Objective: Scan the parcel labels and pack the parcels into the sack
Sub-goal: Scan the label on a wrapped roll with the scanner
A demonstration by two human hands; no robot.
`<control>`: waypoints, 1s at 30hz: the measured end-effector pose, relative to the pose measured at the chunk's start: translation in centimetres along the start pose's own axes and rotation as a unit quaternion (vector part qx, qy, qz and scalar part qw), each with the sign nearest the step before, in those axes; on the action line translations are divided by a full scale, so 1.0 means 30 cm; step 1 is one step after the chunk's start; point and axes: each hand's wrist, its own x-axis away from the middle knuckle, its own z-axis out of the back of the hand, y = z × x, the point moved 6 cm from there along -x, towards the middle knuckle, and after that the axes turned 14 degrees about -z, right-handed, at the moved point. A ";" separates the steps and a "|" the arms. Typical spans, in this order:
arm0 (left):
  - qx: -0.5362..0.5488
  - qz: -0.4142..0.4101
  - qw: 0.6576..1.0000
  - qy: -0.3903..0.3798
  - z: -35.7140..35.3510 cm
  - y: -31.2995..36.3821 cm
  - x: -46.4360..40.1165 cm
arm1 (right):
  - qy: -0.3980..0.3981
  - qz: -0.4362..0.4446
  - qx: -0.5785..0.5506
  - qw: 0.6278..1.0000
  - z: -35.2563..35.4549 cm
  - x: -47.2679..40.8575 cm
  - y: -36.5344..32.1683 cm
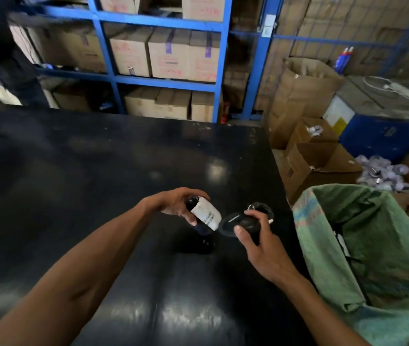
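1. Left hand [177, 204] has its fingers curled around a small dark plastic-wrapped parcel with a white paper label [204, 216], held just above the glossy black tabletop [98, 171], a bit below the middle of the view.
2. Right hand [255, 239] is wrapped around a black handheld scanner [238, 222], thumb on top, its nose pointed at the label from the 3 o'clock side, very close to it. Looks like the scan step to me.
3. Open green woven sack [373, 245] sits off the table edge around 4 o'clock from the hands, mouth gaping, with something dark and white already inside.
4. Handling guess: the parcel looks light and a little squishy, and the poly wrap is probably slick. I'd grip it round the middle, like the hand does now, and keep fingers off the label so the code stays readable.
5. Another dark lump [204, 242] lies on the table right under the parcel, too blurry to tell what it is.
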 end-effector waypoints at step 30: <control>0.016 -0.012 0.997 0.073 -0.059 0.017 0.065 | -0.003 -0.142 0.065 0.988 -0.093 -0.042 0.311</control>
